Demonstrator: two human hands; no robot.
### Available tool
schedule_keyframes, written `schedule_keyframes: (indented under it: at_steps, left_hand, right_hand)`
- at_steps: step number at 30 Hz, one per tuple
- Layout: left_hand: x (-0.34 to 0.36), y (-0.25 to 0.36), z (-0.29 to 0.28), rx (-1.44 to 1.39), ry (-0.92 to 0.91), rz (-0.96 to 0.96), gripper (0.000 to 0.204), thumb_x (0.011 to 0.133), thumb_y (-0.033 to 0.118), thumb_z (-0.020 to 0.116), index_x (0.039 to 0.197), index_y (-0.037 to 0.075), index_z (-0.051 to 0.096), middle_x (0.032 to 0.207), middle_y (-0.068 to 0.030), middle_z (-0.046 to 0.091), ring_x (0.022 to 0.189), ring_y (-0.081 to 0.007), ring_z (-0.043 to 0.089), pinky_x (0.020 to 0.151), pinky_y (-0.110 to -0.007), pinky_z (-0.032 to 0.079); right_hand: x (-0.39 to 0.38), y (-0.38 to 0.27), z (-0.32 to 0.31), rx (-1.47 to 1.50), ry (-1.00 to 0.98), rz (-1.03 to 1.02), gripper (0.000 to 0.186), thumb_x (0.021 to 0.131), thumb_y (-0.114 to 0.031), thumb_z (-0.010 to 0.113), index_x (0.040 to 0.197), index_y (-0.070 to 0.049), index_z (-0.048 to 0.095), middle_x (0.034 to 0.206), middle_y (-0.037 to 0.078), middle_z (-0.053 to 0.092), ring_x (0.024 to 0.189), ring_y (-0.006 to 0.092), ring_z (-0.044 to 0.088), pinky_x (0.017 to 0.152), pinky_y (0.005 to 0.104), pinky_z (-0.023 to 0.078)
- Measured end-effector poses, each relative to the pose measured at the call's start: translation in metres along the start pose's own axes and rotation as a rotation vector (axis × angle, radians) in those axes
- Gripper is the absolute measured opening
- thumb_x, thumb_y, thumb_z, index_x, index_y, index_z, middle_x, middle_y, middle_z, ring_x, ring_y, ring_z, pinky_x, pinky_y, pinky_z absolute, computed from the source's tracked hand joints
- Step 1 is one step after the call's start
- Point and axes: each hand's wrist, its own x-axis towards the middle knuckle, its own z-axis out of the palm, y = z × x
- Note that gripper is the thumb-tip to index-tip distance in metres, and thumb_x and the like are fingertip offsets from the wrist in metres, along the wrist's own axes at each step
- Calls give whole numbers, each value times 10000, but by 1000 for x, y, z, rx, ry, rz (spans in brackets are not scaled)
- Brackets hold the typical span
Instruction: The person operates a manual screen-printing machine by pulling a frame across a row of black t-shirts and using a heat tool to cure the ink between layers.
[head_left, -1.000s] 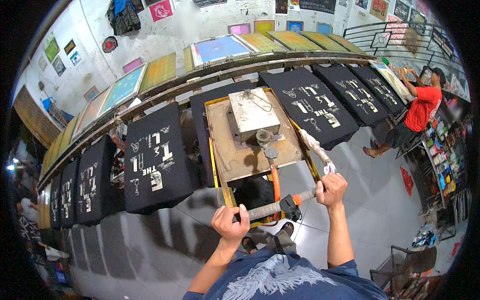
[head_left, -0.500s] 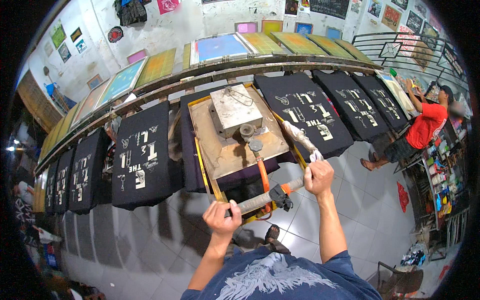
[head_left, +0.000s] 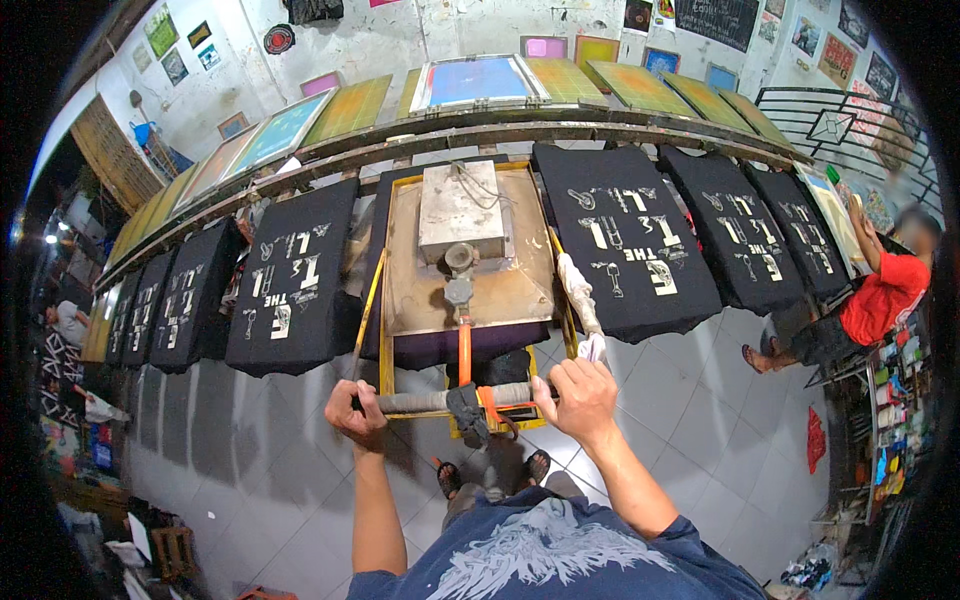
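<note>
Both hands are closed around a grey wrapped handlebar of a flat heater on a yellow frame. My left hand grips the bar's left end. Toward its right end is my right hand, beside a white cloth wound on the frame's right rail. Black material is tied around the bar's middle. An orange pipe runs from a valve to the bar. The heater's brown plate, topped by a metal box, covers most of a dark garment beneath.
Printed black T-shirts lie in a row on boards, one at left and one at right. Framed screens lean behind the long rail. A co-worker in a red shirt stands far right, near a shelf of containers.
The handlebar has swung from slanted to nearly level, and the heater sits squarer to me. My left hand moved left, my right nearer. The view has shifted; the co-worker's arms have moved.
</note>
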Motion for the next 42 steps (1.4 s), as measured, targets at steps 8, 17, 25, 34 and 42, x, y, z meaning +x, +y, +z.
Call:
schedule_keyframes:
  at_steps: [8, 17, 25, 34, 42]
  left_hand:
    - [2, 7, 12, 3, 127, 50, 323, 968, 137, 557, 676, 7, 509, 594, -105, 536, 504, -214, 506, 508, -363, 372]
    - [1, 8, 15, -11, 118, 56, 310, 968, 131, 538, 688, 0, 512, 605, -111, 543, 515, -234, 516, 520, -365, 396]
    - [-3, -5, 11, -7, 139, 1, 309, 965, 135, 540, 685, 5, 522, 609, -88, 561, 536, -193, 518, 538, -344, 408]
    - [0, 2, 12, 0, 126, 20, 296, 962, 94, 557, 684, -5, 539, 605, -98, 578, 534, -205, 552, 541, -349, 424]
    - [-2, -1, 10, -16, 114, -17, 319, 983, 132, 567, 697, -8, 571, 642, -78, 603, 582, -163, 540, 574, -336, 429]
  right_hand:
    - [0, 5, -1, 27, 58, -37, 334, 848, -314, 765, 690, -144, 525, 691, 23, 481, 668, 201, 535, 604, 365, 408]
    - [-7, 14, 4, 48, 98, -92, 320, 866, -322, 736, 708, -140, 526, 718, 30, 460, 689, 204, 523, 618, 358, 404]
    - [-6, 10, 1, 54, 98, -93, 285, 865, -331, 737, 751, -138, 562, 734, 31, 479, 712, 211, 533, 642, 365, 414]
    - [-9, 12, 5, 67, 98, -104, 232, 848, -329, 755, 856, -117, 661, 775, 21, 548, 742, 208, 568, 672, 356, 431]
    - [-9, 11, 4, 76, 104, -99, 216, 864, -316, 747, 859, -116, 667, 764, 21, 540, 732, 209, 561, 664, 364, 426]
